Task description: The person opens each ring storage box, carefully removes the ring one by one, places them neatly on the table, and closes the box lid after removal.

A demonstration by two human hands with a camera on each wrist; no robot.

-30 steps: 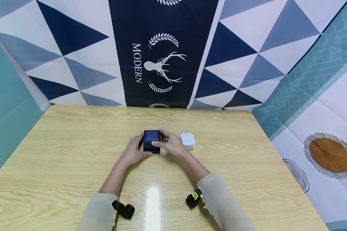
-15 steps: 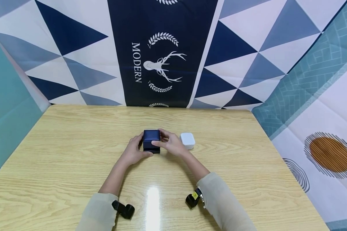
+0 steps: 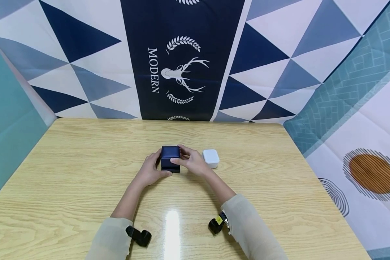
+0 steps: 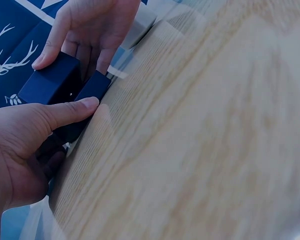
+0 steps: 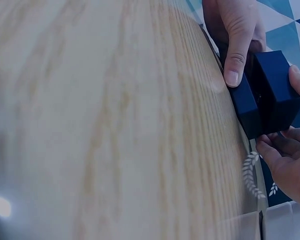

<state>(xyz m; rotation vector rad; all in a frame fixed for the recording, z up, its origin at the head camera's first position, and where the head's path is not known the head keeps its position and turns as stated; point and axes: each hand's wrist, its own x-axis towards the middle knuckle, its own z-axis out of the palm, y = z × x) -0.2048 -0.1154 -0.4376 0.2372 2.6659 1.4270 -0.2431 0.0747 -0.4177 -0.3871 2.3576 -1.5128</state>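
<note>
Fingers of the left hand [image 3: 149,173] gripped the base [image 5: 245,107] of a navy box [image 3: 167,157], thumb along its six o'clock side; those of the right hand [image 3: 194,163] held the lid [image 5: 285,82], thumb on its front face and the rest curled at the three o'clock side. We saw the box on the wood-grain counter [image 3: 94,173], toward its twelve o'clock edge. Its opening faced six o'clock, the narrow gap between lid and base running from nine to three. From above the outline looked nearly square, so we could not tell a long axis. Smooth and square-edged, the box had a faint sheen on top. The lid was only partly raised; we could not make out the dark inside. At three o'clock, just beyond the right hand, we noted a white, round-cornered case [image 3: 211,157], its inside hidden from us.
</note>
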